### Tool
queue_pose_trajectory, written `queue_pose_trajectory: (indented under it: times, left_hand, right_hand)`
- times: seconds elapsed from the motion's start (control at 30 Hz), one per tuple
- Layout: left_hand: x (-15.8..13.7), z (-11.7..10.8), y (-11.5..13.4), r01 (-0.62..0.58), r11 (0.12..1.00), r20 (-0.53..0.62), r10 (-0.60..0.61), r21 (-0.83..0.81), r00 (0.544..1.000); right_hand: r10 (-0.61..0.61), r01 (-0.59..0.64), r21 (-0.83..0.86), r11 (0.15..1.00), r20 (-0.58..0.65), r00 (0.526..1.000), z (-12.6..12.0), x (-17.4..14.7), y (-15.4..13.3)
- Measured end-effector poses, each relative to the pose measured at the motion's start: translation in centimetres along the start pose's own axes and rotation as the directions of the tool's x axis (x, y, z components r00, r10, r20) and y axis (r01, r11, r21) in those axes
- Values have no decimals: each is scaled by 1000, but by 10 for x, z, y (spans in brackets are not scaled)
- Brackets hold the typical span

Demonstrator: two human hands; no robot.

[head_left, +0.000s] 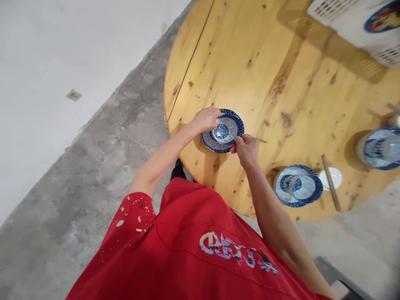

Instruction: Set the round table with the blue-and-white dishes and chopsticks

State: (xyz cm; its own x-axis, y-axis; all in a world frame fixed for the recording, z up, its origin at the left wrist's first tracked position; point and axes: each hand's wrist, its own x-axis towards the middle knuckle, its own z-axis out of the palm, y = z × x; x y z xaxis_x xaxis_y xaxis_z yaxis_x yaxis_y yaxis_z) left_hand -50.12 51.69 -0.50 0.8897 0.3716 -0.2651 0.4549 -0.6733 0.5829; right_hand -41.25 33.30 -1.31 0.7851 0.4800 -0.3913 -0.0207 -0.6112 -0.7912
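A blue-and-white patterned bowl point(233, 125) sits over a plate point(210, 143) with a dark blue rim, near the table's front left edge. The bowl is off-centre on the plate, toward its upper right. My left hand point(208, 119) is closed on the bowl's left side, its fingertips curled out of sight. From the right, my right hand point(247, 149) pinches the bowl's near right rim between thumb and fingers. Whether the bowl rests on the plate or is held just above it, I cannot tell.
On the round wooden table point(243, 75), another bowl on a plate point(300, 200) stands to the right. Chopsticks point(331, 183) lie across a small white dish point(336, 178). More stacked dishes point(384, 148) are at the far right, and a white plastic basket point(353, 25) is at the upper right.
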Motion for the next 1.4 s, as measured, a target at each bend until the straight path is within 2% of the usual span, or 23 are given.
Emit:
queue_pose_trajectory:
  times: [0.2, 0.33, 0.43, 0.53, 0.6, 0.67, 0.73, 0.87, 0.97, 1.13, 1.2, 1.3, 1.33, 1.4]
  left_hand:
    - [-4, -11, 1, 18, 987, 8, -19, 161, 1000]
    - [-17, -26, 7, 91, 968, -74, -76, 236, 994]
    - [-34, -32, 12, 109, 971, -173, -73, 212, 982]
    - [-55, -27, 22, 43, 991, -252, -11, 123, 968]
    - [-71, -15, 36, -29, 998, -285, 41, 47, 958]
    - [-86, 5, 54, -103, 994, -278, 89, -38, 957]
    - [-101, 33, 76, -144, 982, -213, 116, -123, 970]
    - [-132, 107, 129, -126, 962, 52, 143, -241, 988]
    - [-158, 165, 180, -132, 963, 224, 186, -236, 957]
    - [-199, 245, 267, -227, 970, 376, 244, -90, 894]
    - [-209, 267, 295, -282, 959, 451, 260, -20, 854]
    - [-211, 288, 325, -381, 924, 540, 310, 22, 783]
    - [-209, 293, 333, -400, 916, 544, 323, 26, 775]
    - [-203, 299, 345, -406, 913, 516, 327, 44, 792]
  right_hand:
    - [4, -4, 17, 1000, 15, 1000, 5, -1, -1]
    - [-7, 10, 69, 998, -37, 999, -3, -16, -6]
    - [-34, 40, 84, 996, -78, 996, -16, -37, -3]
    - [-36, 44, 106, 993, -79, 996, -29, -65, 10]
    - [-25, 33, 125, 992, -69, 997, -37, -85, 25]
    - [-9, 19, 153, 988, -66, 998, -44, -105, 44]
    - [16, -2, 188, 982, -73, 997, -53, -124, 65]
    - [51, -23, 249, 968, -108, 993, -78, -163, 113]
    - [97, -45, 327, 944, -145, 985, -106, -199, 155]
    - [203, -112, 427, 897, -174, 964, -166, -266, 230]
    - [264, -154, 449, 880, -194, 945, -189, -288, 254]
    - [341, -194, 486, 852, -234, 910, -217, -307, 278]
    - [355, -195, 501, 843, -246, 902, -223, -311, 283]
    - [367, -179, 533, 827, -270, 890, -231, -313, 290]
